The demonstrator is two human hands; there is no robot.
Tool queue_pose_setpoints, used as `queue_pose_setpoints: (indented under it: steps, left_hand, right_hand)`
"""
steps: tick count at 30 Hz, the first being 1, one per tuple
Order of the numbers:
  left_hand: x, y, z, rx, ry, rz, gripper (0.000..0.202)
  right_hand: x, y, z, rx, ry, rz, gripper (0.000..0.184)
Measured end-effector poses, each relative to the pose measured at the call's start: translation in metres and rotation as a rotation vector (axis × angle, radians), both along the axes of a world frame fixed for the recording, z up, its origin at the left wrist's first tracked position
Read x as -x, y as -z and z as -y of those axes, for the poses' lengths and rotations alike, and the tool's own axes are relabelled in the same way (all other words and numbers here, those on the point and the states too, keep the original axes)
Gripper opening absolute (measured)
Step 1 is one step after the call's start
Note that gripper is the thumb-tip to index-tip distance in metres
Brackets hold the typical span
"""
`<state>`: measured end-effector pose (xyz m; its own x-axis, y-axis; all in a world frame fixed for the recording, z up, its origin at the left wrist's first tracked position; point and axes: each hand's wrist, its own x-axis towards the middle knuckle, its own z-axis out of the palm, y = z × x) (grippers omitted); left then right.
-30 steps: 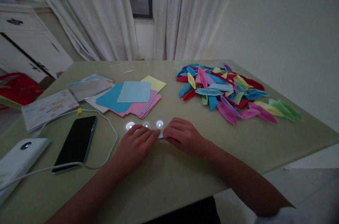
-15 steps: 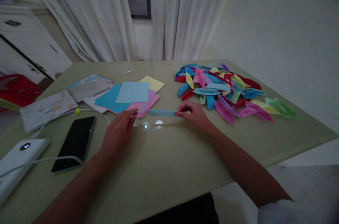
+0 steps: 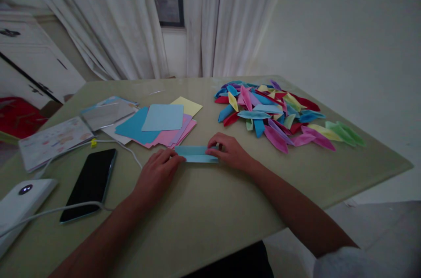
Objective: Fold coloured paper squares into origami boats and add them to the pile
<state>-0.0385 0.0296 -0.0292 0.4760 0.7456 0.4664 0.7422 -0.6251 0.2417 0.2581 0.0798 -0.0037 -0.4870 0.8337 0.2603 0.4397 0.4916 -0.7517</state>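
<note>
A light blue strip of folded paper lies low over the table in front of me, with a crease running along its length. My left hand pinches its left end between thumb and fingers. At the right end, my right hand grips the paper, its thumb and index finger near the crease. Just beyond my left hand sits a fanned pile of coloured paper sheets, a light blue square on top. Past my right hand spreads a heap of folded paper pieces in many colours.
To the left, a black phone and a white power bank lie with a white cable across them. Behind are printed cards and a clear plastic sleeve. The table ends at a front edge near my body.
The narrow blue strip has been opened wider along its crease and brought closer to me. My left hand has moved right and taken hold of its left end.
</note>
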Motion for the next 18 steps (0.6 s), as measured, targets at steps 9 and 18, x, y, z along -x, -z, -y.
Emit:
queue_pose_setpoints:
  steps: [9, 18]
  left_hand:
    - [-0.0032, 0.0066, -0.0005, 0.09, -0.037, 0.032, 0.027]
    - [-0.001, 0.003, 0.0035, -0.004, 0.096, 0.008, 0.026]
  right_hand:
    - [-0.0031, 0.0084, -0.0019, -0.107, -0.061, 0.168, 0.028]
    - [-0.0025, 0.0084, -0.0055, -0.14, -0.071, 0.177, 0.024]
